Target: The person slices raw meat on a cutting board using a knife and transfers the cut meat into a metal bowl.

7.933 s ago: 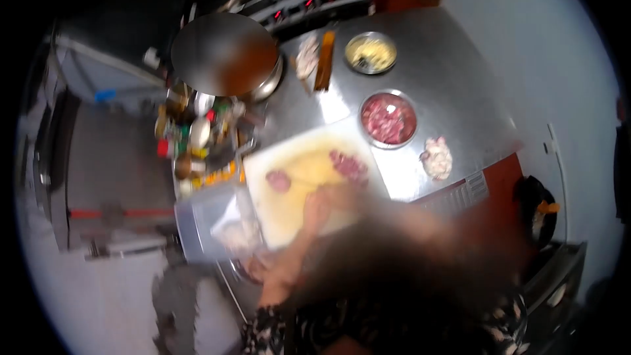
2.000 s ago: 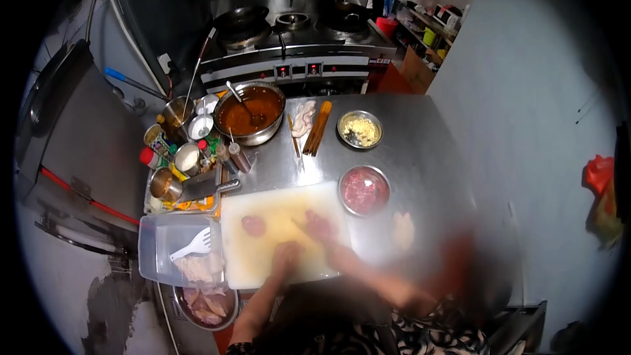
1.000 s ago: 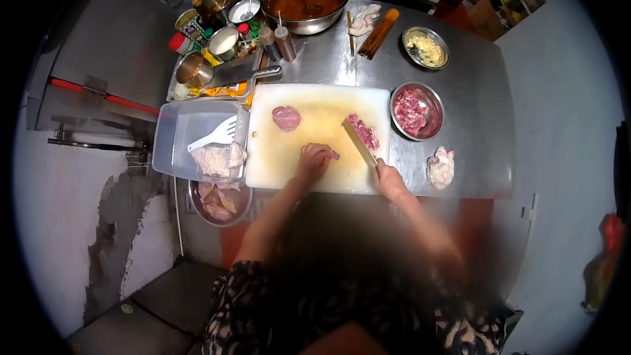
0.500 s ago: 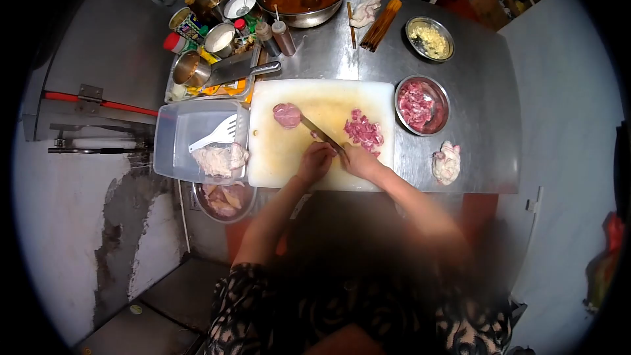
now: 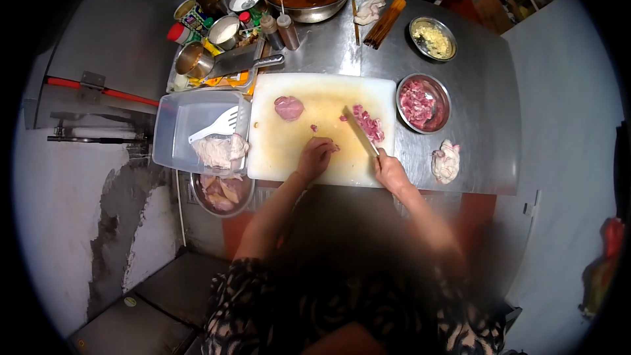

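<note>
Right hand [image 5: 391, 171] grips knife [image 5: 360, 131], blade beside cut meat [image 5: 369, 123].

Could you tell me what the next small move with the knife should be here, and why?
Probably bring the knife back left to the small piece under the left hand and slice it. The right hand holds the blade beside the pile of cut meat, as if pushing it aside, while the left hand pins that piece on the cutting board.
</note>
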Action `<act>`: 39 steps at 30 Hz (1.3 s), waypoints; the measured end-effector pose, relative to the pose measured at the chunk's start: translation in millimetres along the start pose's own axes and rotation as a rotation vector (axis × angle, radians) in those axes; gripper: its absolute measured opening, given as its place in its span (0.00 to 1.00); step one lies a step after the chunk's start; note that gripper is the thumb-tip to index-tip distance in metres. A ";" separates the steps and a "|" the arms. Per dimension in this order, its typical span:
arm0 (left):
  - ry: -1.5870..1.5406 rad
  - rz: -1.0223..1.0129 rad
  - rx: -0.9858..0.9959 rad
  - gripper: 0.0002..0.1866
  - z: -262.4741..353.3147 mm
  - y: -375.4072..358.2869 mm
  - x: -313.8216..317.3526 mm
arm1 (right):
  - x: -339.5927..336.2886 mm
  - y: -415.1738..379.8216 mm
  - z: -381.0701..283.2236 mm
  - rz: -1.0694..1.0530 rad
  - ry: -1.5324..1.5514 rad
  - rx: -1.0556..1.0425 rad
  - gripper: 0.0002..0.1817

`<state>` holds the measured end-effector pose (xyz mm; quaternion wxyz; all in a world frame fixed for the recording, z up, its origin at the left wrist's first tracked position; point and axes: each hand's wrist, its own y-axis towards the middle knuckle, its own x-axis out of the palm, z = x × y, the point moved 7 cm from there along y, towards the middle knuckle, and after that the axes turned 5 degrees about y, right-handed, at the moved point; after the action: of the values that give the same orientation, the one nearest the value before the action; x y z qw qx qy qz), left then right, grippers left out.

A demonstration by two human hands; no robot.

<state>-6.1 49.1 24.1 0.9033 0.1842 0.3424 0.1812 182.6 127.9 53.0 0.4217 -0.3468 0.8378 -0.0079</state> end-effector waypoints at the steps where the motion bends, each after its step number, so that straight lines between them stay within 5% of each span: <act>1: -0.005 0.006 0.002 0.08 0.1 -0.8 -0.6 | -3.4 -2.6 -6.4 -0.002 0.002 0.002 0.10; 3: -0.020 -0.001 0.006 0.08 -1.0 -1.0 -1.8 | 1.4 -9.0 -30.0 -0.135 0.014 -0.185 0.10; 13: 0.002 0.027 -0.051 0.07 -11.5 -5.5 -0.7 | 20.9 11.6 -42.0 -0.353 0.126 -0.095 0.07; 16: -0.011 0.044 -0.103 0.07 -17.0 -7.8 -1.3 | 41.3 37.8 -47.5 -0.202 0.065 -0.282 0.08; 28: 0.029 0.005 -0.092 0.08 -8.0 -3.8 -4.4 | 15.7 -2.4 -15.3 -0.254 0.072 -0.194 0.09; 31: 0.116 -0.004 0.002 0.08 -2.3 -4.4 -7.6 | 10.7 -4.9 -6.2 -0.298 0.145 0.028 0.10; 34: 0.020 0.038 -0.031 0.09 -3.6 -6.6 -8.1 | 3.4 5.6 -1.1 -0.057 0.100 0.070 0.11; 39: 0.000 0.001 -0.121 0.09 -9.1 -10.1 -5.1 | 9.2 -5.3 -32.6 -0.290 0.008 -0.223 0.16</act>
<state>-13.9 39.9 15.9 0.9127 0.1295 0.3309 0.2018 158.7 109.3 69.1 0.3717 -0.5086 0.7763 0.0232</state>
